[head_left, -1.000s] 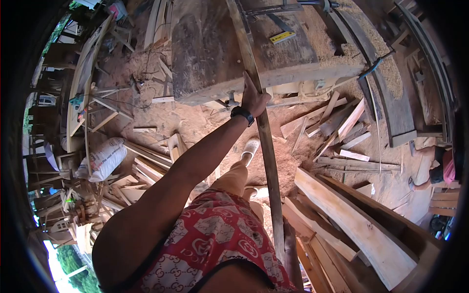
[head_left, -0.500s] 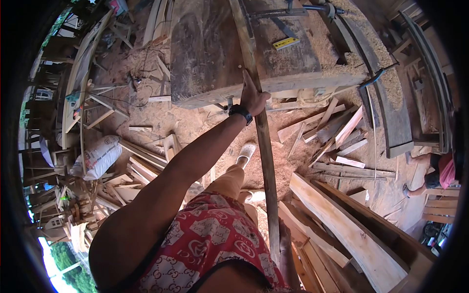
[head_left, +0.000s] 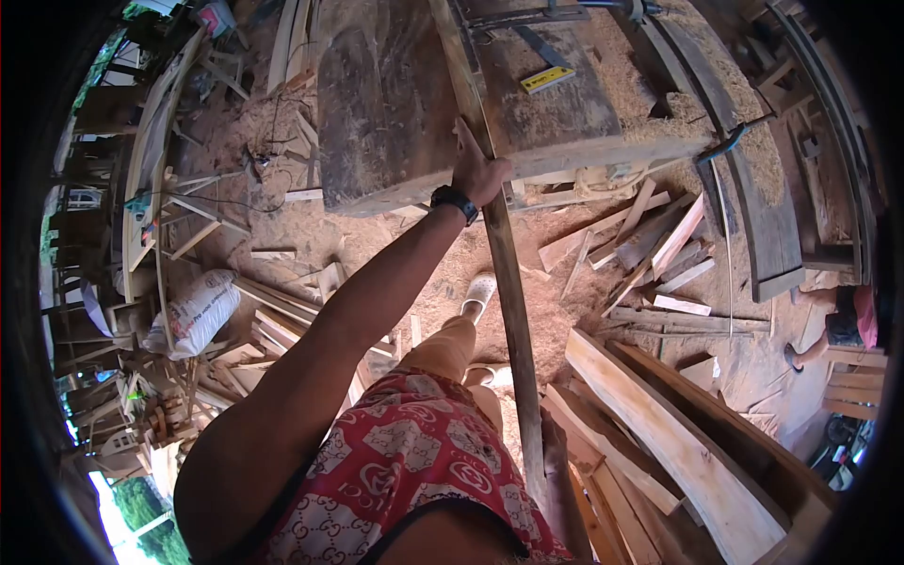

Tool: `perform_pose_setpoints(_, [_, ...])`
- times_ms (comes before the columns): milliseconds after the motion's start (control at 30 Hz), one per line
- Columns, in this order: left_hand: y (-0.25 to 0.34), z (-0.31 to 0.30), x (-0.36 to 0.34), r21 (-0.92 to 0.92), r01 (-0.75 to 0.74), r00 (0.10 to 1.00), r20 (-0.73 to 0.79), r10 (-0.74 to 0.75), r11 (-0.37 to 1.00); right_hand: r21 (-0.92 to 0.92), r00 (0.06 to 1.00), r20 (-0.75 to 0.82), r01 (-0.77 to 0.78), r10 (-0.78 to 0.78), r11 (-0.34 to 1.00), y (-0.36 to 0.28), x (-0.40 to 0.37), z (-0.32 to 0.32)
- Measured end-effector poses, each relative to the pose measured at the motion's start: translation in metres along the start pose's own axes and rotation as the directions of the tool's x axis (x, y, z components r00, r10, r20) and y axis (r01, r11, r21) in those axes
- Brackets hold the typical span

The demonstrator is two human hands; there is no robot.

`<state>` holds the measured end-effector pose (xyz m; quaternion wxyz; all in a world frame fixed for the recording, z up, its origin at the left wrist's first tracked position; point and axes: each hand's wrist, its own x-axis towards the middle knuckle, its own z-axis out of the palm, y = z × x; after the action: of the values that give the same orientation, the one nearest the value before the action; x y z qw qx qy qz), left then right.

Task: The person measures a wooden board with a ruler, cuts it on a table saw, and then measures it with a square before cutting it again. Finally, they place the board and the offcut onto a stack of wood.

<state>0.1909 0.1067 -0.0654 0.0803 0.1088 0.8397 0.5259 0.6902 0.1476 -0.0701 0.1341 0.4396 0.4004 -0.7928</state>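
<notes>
A long, narrow wooden strip (head_left: 513, 282) runs from the workbench top down to my right side. My left hand (head_left: 478, 174), with a dark watch at the wrist, is closed around the strip at the bench's near edge, its index finger stretched along the wood. Low in view, my right hand (head_left: 556, 457) is against the strip's near end; its fingers are mostly hidden and it appears to grip the wood. The strip's far part lies across the workbench (head_left: 386, 113), beside a try square with a yellow handle (head_left: 547, 79).
A bar clamp (head_left: 730, 143) sits at the bench's right side. Offcuts (head_left: 659, 245) and long boards (head_left: 669, 433) lie on the sawdust-covered floor to the right. A white sack (head_left: 193, 315) lies on the left. Another person's leg (head_left: 812, 353) shows at far right.
The strip and my left hand have shifted slightly left in view, along with a small turn of the camera. The hold on the strip is the same.
</notes>
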Motion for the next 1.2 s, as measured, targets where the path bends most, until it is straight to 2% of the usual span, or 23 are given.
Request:
perform_pose_setpoints(133, [-0.013,0.0,0.018,0.016,-0.019,1.0,-0.001,0.019,1.0,0.063,1.0,-0.016,-0.006,0.007,0.998,-0.011,0.008,0.012])
perform_pose_setpoints(200, [-0.011,-0.001,0.024,0.035,-0.024,1.0,-0.008,0.024,0.999,0.029,1.0,-0.014,0.0,0.001,1.0,-0.013,0.013,0.012])
perform_pose_setpoints(300, [-0.009,-0.005,0.034,0.019,0.043,0.999,0.016,-0.043,0.999,0.003,1.0,-0.011,0.014,-0.014,1.0,-0.02,0.021,0.018])
perform_pose_setpoints(433, [-0.017,-0.006,0.055,0.026,0.009,1.0,-0.018,-0.008,1.0,0.003,1.0,0.006,-0.007,0.007,1.0,-0.042,0.028,0.031])
perform_pose_setpoints(567, [-0.014,-0.01,0.067,0.051,-0.027,0.999,-0.039,0.029,0.998,-0.043,1.0,0.0,0.007,-0.007,0.999,-0.037,0.041,0.029])
perform_pose_setpoints(633, [-0.019,-0.009,0.078,0.044,-0.025,0.999,-0.044,0.027,0.999,0.013,0.999,-0.021,-0.037,0.037,0.999,-0.051,0.042,0.041])
perform_pose_setpoints(700, [-0.02,-0.012,0.087,0.036,-0.024,0.998,-0.055,0.026,0.999,-0.009,0.999,-0.045,-0.022,0.022,1.0,-0.052,0.051,0.046])
perform_pose_setpoints(767, [-0.016,-0.014,0.094,-0.011,0.041,0.999,-0.033,-0.041,0.999,-0.032,0.997,-0.073,-0.007,0.005,0.999,-0.056,0.056,0.048])
perform_pose_setpoints(800, [-0.018,-0.013,0.099,-0.015,0.042,0.998,-0.037,-0.043,0.999,-0.03,0.996,-0.07,-0.051,0.048,0.998,-0.062,0.057,0.051])
perform_pose_setpoints(833, [-0.021,-0.012,0.104,0.113,-0.021,0.995,-0.092,0.032,0.993,-0.03,0.994,-0.067,-0.094,0.092,0.995,-0.068,0.058,0.054])
perform_pose_setpoints(867, [-0.023,-0.012,0.109,0.242,-0.076,0.984,-0.139,0.112,0.967,-0.009,0.997,-0.051,-0.06,0.059,0.998,-0.074,0.059,0.06])
perform_pose_setpoints(900, [-0.018,-0.015,0.109,0.238,-0.071,0.983,-0.148,0.109,0.969,-0.019,0.997,-0.05,-0.059,0.058,0.998,-0.079,0.061,0.064])
perform_pose_setpoints(967, [-0.006,-0.023,0.112,0.183,0.022,0.998,-0.07,-0.009,0.983,0.013,1.0,0.009,-0.01,0.01,1.0,-0.085,0.063,0.071])
perform_pose_setpoints(1067, [-0.001,-0.028,0.12,0.205,0.071,0.997,-0.035,-0.065,0.976,0.006,1.0,0.02,0.006,-0.006,1.0,-0.068,0.08,0.062])
perform_pose_setpoints(1200, [-0.013,-0.026,0.137,0.061,0.041,0.998,-0.047,-0.038,0.997,-0.02,0.999,-0.01,-0.052,0.051,0.998,-0.075,0.09,0.063])
